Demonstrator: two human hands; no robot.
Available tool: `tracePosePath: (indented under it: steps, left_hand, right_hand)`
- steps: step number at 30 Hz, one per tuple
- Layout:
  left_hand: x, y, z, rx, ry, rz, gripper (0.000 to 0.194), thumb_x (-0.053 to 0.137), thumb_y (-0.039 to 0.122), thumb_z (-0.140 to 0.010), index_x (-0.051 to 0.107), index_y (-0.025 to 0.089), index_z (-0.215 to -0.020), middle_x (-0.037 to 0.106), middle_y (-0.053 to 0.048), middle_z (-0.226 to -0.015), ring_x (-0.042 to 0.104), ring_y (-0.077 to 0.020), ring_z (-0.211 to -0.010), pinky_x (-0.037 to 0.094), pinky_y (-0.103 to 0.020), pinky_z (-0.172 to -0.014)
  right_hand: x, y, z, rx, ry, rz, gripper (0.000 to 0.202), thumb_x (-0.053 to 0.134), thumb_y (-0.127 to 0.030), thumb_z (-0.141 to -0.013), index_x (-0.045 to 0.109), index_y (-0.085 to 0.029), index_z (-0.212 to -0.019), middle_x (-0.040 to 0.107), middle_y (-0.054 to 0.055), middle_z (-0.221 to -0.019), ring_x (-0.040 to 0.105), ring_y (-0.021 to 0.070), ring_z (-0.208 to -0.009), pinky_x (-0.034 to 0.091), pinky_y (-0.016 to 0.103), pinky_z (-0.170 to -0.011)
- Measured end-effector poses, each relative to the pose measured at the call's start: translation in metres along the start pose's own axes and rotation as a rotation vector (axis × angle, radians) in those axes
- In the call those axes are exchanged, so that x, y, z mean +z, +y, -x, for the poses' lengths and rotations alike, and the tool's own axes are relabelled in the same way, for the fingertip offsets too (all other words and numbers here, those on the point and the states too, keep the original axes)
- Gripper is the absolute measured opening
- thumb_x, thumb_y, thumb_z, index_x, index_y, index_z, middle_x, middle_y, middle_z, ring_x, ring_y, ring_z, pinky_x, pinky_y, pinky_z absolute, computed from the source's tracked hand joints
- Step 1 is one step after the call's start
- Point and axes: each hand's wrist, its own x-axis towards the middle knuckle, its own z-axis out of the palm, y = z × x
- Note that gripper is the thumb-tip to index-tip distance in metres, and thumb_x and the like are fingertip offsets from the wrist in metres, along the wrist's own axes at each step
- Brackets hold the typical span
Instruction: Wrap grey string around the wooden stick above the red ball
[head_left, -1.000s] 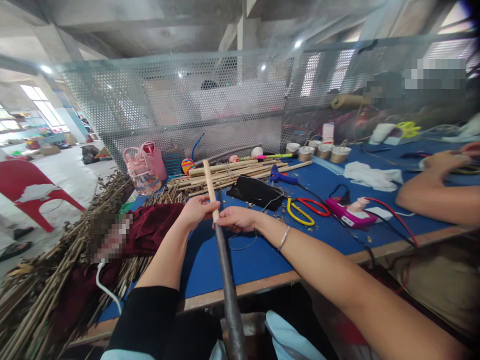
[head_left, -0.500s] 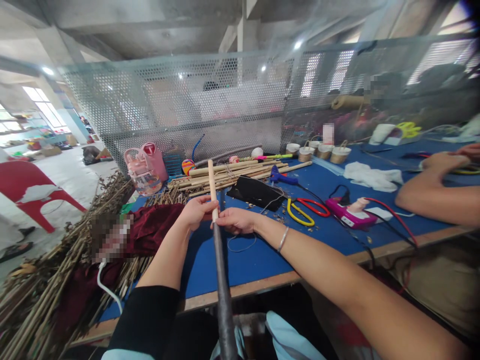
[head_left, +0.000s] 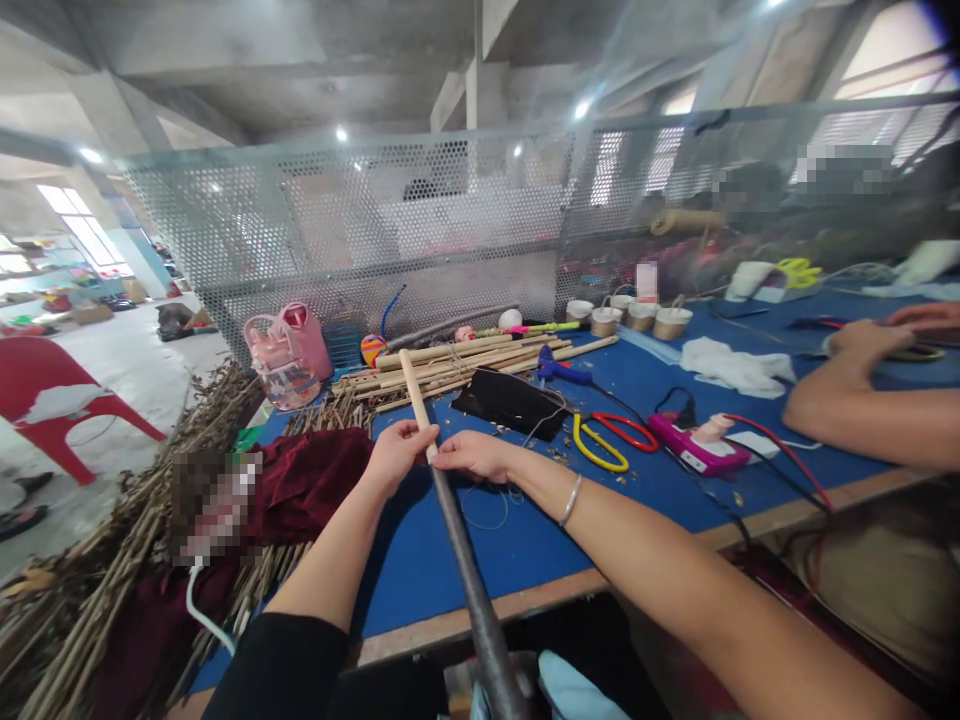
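A pale wooden stick tilts up and to the left, its lower end meeting a long dark grey pole that runs down towards my lap. My left hand is closed round the pale stick just above where the two meet. From the other side, my right hand pinches at that joint with thumb and fingers. A thin loop of wire or thread lies on the blue table below my right hand. Whether the stick sits inside the pole or against it, I cannot tell.
Beyond my hands are wooden sticks, a black sheet, red-and-yellow-handled scissors, a blue glue gun and a purple power strip. Dried stalks and a maroon cloth lie left. A co-worker's arm rests right.
The pole's lower end has swung to the right and the pale stick's tip has tipped left and down. Both hands keep their grip near the joint. The view has shifted slightly.
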Motion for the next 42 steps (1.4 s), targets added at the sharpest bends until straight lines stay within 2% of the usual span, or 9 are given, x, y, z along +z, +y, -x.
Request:
tracePosePath:
  steps: [8,14,17,22,25,28,34,40,42]
  left_hand:
    - [-0.005,0.004,0.0,-0.025,-0.097,0.071,0.041,0.075,0.041,-0.051,0.063,0.013,-0.079,0.059,0.0,-0.061,0.053,-0.0097,-0.051,0.045,-0.024,-0.053]
    - [-0.007,0.001,0.001,-0.008,-0.045,0.017,0.037,0.074,0.039,-0.054,0.062,0.013,-0.078,0.058,0.002,-0.057,0.048,-0.007,-0.044,0.037,-0.018,-0.041]
    - [-0.006,0.001,0.0,0.005,-0.013,-0.015,0.035,0.077,0.034,-0.051,0.062,0.013,-0.074,0.056,0.003,-0.052,0.045,-0.0061,-0.04,0.035,-0.017,-0.04]
    - [-0.006,0.007,0.003,-0.021,-0.08,0.031,0.038,0.075,0.037,-0.053,0.063,0.012,-0.079,0.058,0.001,-0.058,0.052,-0.0093,-0.047,0.044,-0.022,-0.048]
    - [-0.006,0.01,0.005,-0.018,-0.131,0.085,0.045,0.073,0.038,-0.056,0.063,0.013,-0.092,0.062,-0.003,-0.069,0.056,-0.0115,-0.055,0.047,-0.024,-0.054]
    - [-0.006,0.01,0.007,-0.002,-0.135,0.116,0.049,0.071,0.04,-0.059,0.061,0.014,-0.099,0.063,-0.003,-0.073,0.057,-0.0122,-0.059,0.047,-0.025,-0.057]
    - [-0.004,0.01,0.008,0.024,-0.06,0.069,0.041,0.076,0.037,-0.052,0.061,0.014,-0.082,0.058,0.002,-0.061,0.052,-0.0088,-0.049,0.044,-0.021,-0.049]
    - [-0.006,0.017,0.012,0.005,-0.105,0.064,0.04,0.073,0.04,-0.055,0.062,0.012,-0.081,0.061,-0.001,-0.063,0.053,-0.0099,-0.049,0.045,-0.023,-0.049]
    - [-0.007,0.017,0.012,0.001,-0.107,0.066,0.039,0.072,0.04,-0.057,0.061,0.013,-0.083,0.06,-0.001,-0.063,0.054,-0.0104,-0.051,0.046,-0.024,-0.05]
  right_hand:
    - [-0.001,0.002,-0.002,-0.028,-0.128,-0.099,0.043,0.065,-0.053,-0.065,0.046,-0.015,-0.067,0.025,-0.012,-0.039,0.016,0.002,-0.032,0.008,0.018,-0.03]
    - [0.006,0.003,-0.004,-0.057,-0.021,-0.027,0.045,0.066,-0.052,-0.063,0.042,-0.015,-0.06,0.022,-0.012,-0.038,0.016,0.0013,-0.032,0.008,0.018,-0.03]
    - [0.005,0.002,-0.004,-0.023,-0.034,-0.039,0.044,0.068,-0.05,-0.062,0.042,-0.015,-0.061,0.022,-0.012,-0.038,0.015,0.0013,-0.032,0.009,0.017,-0.03]
    - [0.0,0.006,-0.004,-0.053,-0.177,-0.144,0.039,0.065,-0.048,-0.067,0.052,-0.013,-0.077,0.026,-0.012,-0.039,0.016,0.0023,-0.032,0.01,0.017,-0.029]
    - [-0.002,0.008,-0.004,-0.088,-0.208,-0.185,0.037,0.065,-0.046,-0.068,0.05,-0.013,-0.073,0.027,-0.012,-0.039,0.018,0.0025,-0.031,0.012,0.017,-0.029]
    - [-0.003,0.007,-0.003,-0.103,-0.195,-0.192,0.037,0.065,-0.046,-0.068,0.046,-0.014,-0.069,0.027,-0.012,-0.041,0.019,0.0019,-0.031,0.011,0.017,-0.029]
    - [-0.002,0.003,-0.001,-0.077,-0.149,-0.178,0.038,0.067,-0.045,-0.066,0.046,-0.014,-0.065,0.027,-0.012,-0.039,0.018,0.0016,-0.031,0.01,0.017,-0.028]
    - [0.004,0.004,-0.002,-0.054,-0.202,-0.243,0.037,0.063,-0.045,-0.071,0.055,-0.011,-0.081,0.026,-0.012,-0.037,0.017,0.0026,-0.03,0.012,0.016,-0.03]
    - [0.006,0.003,-0.002,-0.068,-0.171,-0.236,0.036,0.063,-0.045,-0.07,0.055,-0.011,-0.077,0.027,-0.012,-0.036,0.018,0.0025,-0.03,0.012,0.017,-0.03]
